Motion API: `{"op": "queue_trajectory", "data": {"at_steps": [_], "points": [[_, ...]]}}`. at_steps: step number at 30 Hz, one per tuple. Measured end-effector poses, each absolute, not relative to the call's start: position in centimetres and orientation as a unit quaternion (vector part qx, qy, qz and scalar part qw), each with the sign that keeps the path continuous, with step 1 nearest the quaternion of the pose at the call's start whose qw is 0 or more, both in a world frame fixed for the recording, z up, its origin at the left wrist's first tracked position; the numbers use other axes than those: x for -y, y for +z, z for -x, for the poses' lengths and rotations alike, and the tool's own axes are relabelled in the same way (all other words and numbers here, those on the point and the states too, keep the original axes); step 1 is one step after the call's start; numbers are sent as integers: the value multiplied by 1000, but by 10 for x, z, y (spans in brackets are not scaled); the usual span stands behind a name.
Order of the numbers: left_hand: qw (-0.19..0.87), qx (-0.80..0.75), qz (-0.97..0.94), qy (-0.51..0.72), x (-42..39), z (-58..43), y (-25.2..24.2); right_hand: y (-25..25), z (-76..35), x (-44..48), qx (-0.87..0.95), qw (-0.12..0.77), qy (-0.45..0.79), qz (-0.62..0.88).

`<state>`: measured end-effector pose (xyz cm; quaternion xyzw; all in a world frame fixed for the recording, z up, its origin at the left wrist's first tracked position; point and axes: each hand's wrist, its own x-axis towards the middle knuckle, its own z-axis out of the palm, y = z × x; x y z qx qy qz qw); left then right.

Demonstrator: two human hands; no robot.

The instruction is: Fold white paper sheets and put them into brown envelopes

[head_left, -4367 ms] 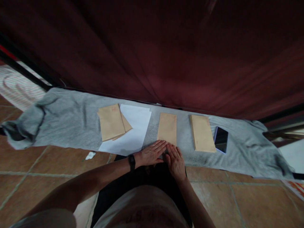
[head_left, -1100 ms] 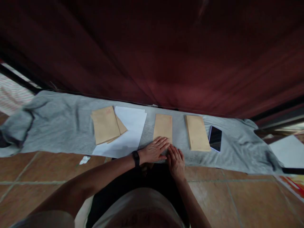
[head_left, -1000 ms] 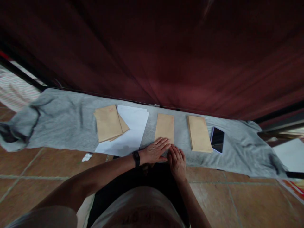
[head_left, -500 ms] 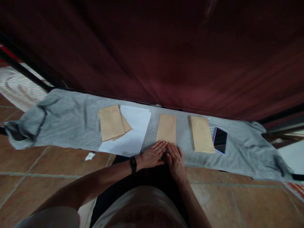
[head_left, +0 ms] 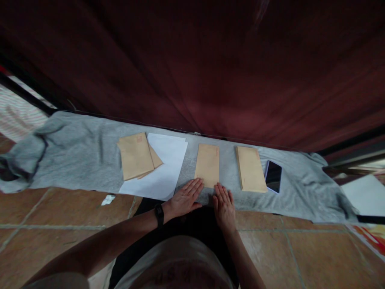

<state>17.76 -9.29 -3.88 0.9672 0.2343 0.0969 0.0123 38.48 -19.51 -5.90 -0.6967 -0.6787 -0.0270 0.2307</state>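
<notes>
A single brown envelope (head_left: 207, 162) lies flat in the middle of the grey cloth (head_left: 96, 160). My left hand (head_left: 187, 196) is flat with fingers stretched out, its fingertips at the envelope's lower left corner. Just beyond the lower right corner, my right hand (head_left: 224, 205) rests on the cloth, fingers extended and nothing in it. To the right is a stack of brown envelopes (head_left: 251, 169). On the left, more brown envelopes (head_left: 136, 157) lie at angles, partly over white paper sheets (head_left: 168, 160).
A phone (head_left: 273, 176) lies right of the envelope stack. Behind the cloth hangs a dark red curtain (head_left: 192, 80). A crumpled white scrap (head_left: 108, 199) is on the tiled floor (head_left: 75, 208). At the far right is a white sheet (head_left: 365, 194).
My hands have moved apart, and more of the middle envelope's lower edge shows. The whole view has shifted slightly.
</notes>
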Motion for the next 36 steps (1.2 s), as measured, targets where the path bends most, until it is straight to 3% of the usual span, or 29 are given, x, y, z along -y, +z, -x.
{"op": "queue_trajectory", "data": {"at_steps": [14, 36], "points": [[11, -256, -965, 62, 96, -179, -46, -49, -357, 171, 705, 232, 17, 670], [31, -290, -952, 87, 91, -190, -31, -61, -372, 189, 659, 188, -35, 727]]}}
